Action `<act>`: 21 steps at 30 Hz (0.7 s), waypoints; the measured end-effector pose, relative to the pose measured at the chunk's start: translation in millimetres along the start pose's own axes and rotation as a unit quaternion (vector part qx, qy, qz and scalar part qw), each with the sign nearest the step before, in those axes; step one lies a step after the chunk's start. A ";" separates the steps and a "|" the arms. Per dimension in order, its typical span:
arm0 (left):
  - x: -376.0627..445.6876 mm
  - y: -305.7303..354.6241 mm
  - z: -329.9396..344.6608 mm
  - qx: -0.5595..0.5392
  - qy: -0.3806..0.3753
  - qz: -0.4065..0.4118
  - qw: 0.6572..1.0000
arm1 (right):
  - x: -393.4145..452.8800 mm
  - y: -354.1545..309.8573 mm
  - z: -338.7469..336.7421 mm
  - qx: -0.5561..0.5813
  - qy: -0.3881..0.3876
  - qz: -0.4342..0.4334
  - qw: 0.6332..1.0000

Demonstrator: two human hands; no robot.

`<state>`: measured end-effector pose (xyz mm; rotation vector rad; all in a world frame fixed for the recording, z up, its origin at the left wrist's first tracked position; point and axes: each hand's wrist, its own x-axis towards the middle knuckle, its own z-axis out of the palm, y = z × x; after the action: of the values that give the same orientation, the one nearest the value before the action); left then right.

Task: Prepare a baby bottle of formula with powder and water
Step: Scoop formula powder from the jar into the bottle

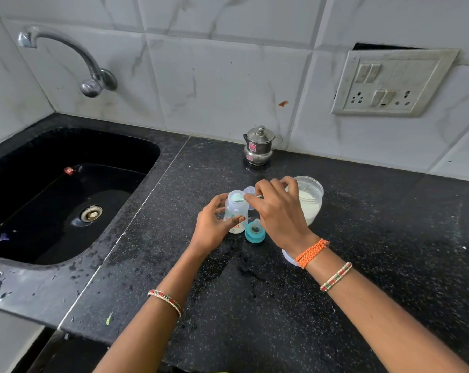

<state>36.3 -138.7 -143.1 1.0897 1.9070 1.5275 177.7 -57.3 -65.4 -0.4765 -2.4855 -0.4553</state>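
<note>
Two hands on the job, powder-dosing step by the look of it. Nearest on the black surface (254, 305), a white lid (288, 258) sits mostly hidden under the right wrist. Next out, the teal nipple ring (254, 232) stands just right of the baby bottle (236, 212). Left hand (214, 227) has its grip closed round the bottle body, thumb across the front, holding it upright. Right hand (277, 211) pinches something thin over the open bottle mouth, probably a scoop; too small to confirm. Right of that, touching the hand's far side, the open powder jar (310, 200). Clear cap (250, 191) just behind the bottle. Farthest, a steel pot (258, 146) by the wall, likely the water. Next: tip the powder cleanly in, keep the bottle steady.
</note>
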 end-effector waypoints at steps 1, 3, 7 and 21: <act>0.2 0.2 -0.1 -0.002 0.000 0.000 1.000 | 0.4 0.0 -0.6 -0.003 0.000 0.002 1.000; 0.3 0.7 -0.2 -0.002 -0.002 0.000 1.000 | 2.2 -0.6 -1.9 -0.013 -0.001 0.004 1.000; 0.5 -1.3 0.4 -0.004 -0.004 0.002 1.000 | 3.2 -2.7 -2.6 -0.032 0.006 0.025 0.999; 1.0 2.1 -1.3 -0.001 -0.020 -0.001 1.000 | 8.4 -2.9 2.5 0.037 -0.014 0.057 0.998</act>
<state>35.3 -138.6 -140.6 1.1079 1.8783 1.4955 168.8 -56.9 -63.1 -0.5955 -2.4766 -0.3120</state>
